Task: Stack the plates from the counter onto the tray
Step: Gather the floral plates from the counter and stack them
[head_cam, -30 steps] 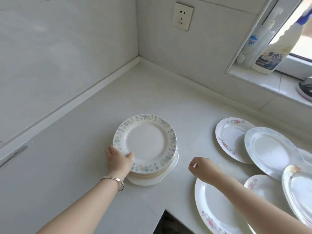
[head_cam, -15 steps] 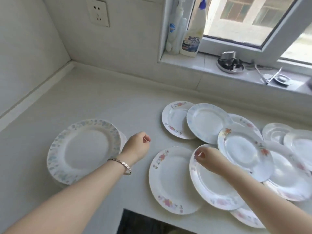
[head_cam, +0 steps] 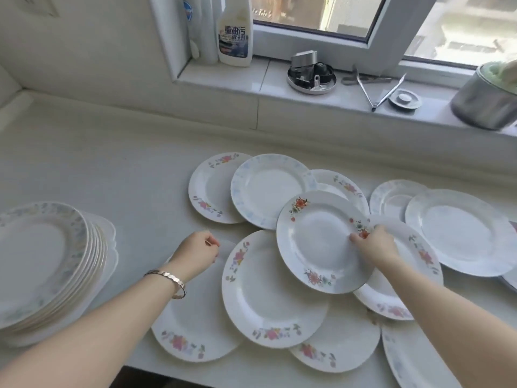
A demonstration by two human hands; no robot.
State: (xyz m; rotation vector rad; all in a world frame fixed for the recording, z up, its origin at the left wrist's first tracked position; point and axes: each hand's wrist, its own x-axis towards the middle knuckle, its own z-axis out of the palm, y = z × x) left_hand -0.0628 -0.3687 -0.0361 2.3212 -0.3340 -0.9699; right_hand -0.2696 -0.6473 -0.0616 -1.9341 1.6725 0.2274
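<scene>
In front of the orange-flowered plate (head_cam: pixel 319 242), nearest the viewer, overlapping pink-flowered plates (head_cam: pixel 268 301) lie on the counter (head_cam: pixel 112 175), and it rests partly on them. The left hand (head_cam: pixel 195 252), to the left of that plate, is loosely curled and holds nothing. The right hand (head_cam: pixel 375 247) pinches the plate's right rim, thumb on top, the other fingers hidden beneath. The plate lies topmost in the spread, so it is probably best lifted straight up before it travels, lest its edge drag the plates under it toward the counter's front edge. The free hand would do well to take the opposite rim, since a one-sided pinch on glazed ware may slip. Well to the left of the plate stands the stack (head_cam: pixel 42 261) on the tray (head_cam: pixel 112 233), where it should be lowered level and centred. Behind the plate lies a blue-rimmed plate (head_cam: pixel 268 189), and farther off the windowsill (head_cam: pixel 251 85) with a spray bottle (head_cam: pixel 235 32).
</scene>
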